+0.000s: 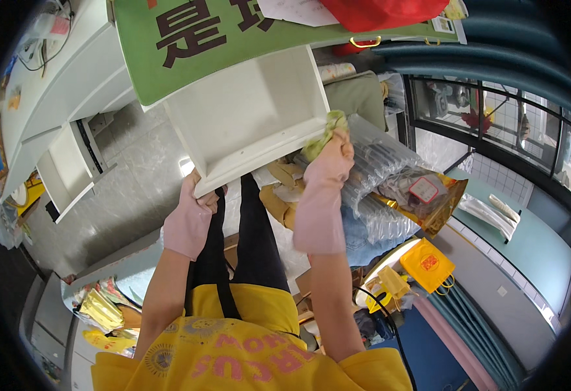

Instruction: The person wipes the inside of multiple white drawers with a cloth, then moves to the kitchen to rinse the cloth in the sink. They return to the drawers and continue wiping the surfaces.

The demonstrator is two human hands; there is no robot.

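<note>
A white drawer [253, 105] is pulled out from under a desk topped with a green mat [192, 54]. No objects show on its visible floor. My left hand [197, 195] grips the drawer's near left corner, its fingers curled around the front panel. At the near right corner my right hand [336, 146] clutches a crumpled green cloth [314, 141], which touches the panel's edge. Pale pink coverings reach over both wrists. Part of the cloth is hidden inside my right fist.
Air-cushion packaging [378, 156] and a clear bag with a labelled item [412, 188] lie close to my right hand. Another drawer [67, 163] stands open at left. A red item [383, 12] rests on the desk. Below right is a yellow paper bag [427, 264].
</note>
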